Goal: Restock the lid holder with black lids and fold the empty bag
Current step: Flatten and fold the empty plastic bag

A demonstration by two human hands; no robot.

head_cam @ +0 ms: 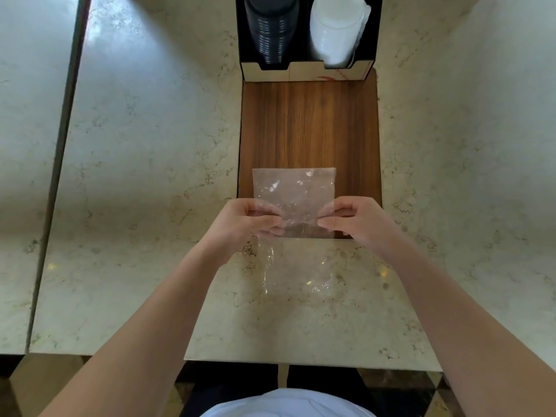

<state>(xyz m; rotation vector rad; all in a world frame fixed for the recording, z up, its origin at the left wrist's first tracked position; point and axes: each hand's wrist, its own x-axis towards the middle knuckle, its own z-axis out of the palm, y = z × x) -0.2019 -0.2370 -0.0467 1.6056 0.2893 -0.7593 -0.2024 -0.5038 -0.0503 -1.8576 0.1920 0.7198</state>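
A clear, crinkled plastic bag (294, 191) lies flat, its far part over the wooden board (310, 124) and its near part over the marble counter. My left hand (249, 224) pinches the bag's left side with thumb and curled fingers. On the bag's right side, my right hand (352, 219) pinches it the same way. The lid holder (304, 72) stands at the far end of the board, a tall stack of black lids (270, 28) filling its left slot.
White lids (334, 31) in a clear wrap fill the holder's right slot. The marble counter (150, 176) spreads wide to both sides, with a dark seam (63, 145) running along the left. The counter's near edge lies just before my body.
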